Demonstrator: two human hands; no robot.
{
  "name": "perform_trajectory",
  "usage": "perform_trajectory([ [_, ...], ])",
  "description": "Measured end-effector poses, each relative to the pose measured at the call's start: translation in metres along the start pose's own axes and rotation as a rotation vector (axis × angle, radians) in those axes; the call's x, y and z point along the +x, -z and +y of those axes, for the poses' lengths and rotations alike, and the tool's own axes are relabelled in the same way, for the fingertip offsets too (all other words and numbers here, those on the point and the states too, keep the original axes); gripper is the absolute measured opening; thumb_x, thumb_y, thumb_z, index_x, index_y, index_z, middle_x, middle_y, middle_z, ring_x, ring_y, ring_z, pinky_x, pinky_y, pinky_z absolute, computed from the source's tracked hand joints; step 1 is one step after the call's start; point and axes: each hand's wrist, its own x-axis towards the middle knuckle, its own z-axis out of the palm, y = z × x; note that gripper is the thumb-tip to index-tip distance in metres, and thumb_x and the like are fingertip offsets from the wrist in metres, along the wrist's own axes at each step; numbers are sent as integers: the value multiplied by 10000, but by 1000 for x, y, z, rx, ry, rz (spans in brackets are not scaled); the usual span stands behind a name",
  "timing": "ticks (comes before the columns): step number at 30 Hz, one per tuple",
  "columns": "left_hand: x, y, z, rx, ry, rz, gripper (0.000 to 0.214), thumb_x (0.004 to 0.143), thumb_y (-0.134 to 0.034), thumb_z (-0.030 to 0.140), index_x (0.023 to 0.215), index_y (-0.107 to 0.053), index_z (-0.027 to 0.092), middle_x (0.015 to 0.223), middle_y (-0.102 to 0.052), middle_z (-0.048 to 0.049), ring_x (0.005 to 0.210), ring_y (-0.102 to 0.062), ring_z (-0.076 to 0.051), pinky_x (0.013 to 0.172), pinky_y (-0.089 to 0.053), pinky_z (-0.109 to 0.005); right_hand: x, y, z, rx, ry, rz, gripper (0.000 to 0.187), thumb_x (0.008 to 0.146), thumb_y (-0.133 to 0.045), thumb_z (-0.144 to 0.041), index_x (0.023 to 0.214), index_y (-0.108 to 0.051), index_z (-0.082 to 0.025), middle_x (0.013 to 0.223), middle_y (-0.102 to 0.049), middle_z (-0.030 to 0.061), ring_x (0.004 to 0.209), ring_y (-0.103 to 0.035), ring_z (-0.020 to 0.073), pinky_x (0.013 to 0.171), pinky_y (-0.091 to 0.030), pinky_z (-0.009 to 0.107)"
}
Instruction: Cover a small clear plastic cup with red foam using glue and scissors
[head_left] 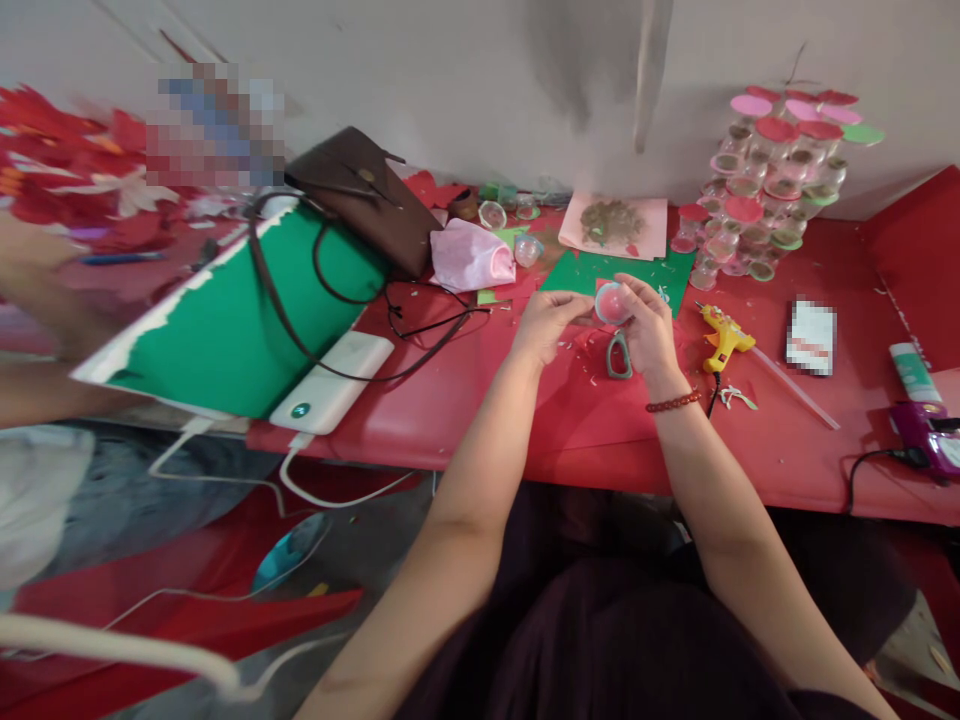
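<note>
A small clear plastic cup [613,303], pinkish inside with a pale blue rim, is held above the red table. My right hand [649,328], with a beaded bracelet at the wrist, grips its right side, fingers closed. At the cup's left edge, the fingers of my left hand [553,322] are pinched together. A bit of red paper shows behind the cup. Just below lie scissors with grey-green handles [619,358], their blades hidden among red paper scraps. A yellow glue gun [724,338] rests right of my right hand, a clear glue stick [799,390] extending from its back.
A hanging stack of joined cups [772,185] stands at back right. Left are a brown bag [367,200], a green board [247,310] and a white power bank [334,382] with cables. A phone [811,337] lies right. Another person's arm [37,290] reaches in from the left.
</note>
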Motion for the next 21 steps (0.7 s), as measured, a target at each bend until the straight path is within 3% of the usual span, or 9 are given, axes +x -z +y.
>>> perform_trajectory([
  [10,0,-1,-1,49,-42,24,267,612,-860,415,649,-748,175,642,-706,-10,654,-662,-147,761,-566,-322,-3,-2,3,-11,36,39,521,764,-800,-629,1142,-705,-285,1166,-755,50,1045,-696,209,954,-574,376],
  [14,2,1,-4,-12,-25,28,255,590,-859,389,661,-749,170,642,-707,1,639,-666,-138,762,-568,-315,-5,-5,5,4,95,-10,494,794,-769,-637,1155,-700,-306,1181,-745,45,1070,-686,207,965,-562,371],
  [21,4,-2,-7,-5,-73,73,229,570,-840,365,605,-726,169,568,-673,23,577,-631,-124,685,-554,-291,-3,-4,7,121,57,-70,400,847,-721,-622,1079,-717,-295,989,-738,16,863,-684,164,791,-558,322],
])
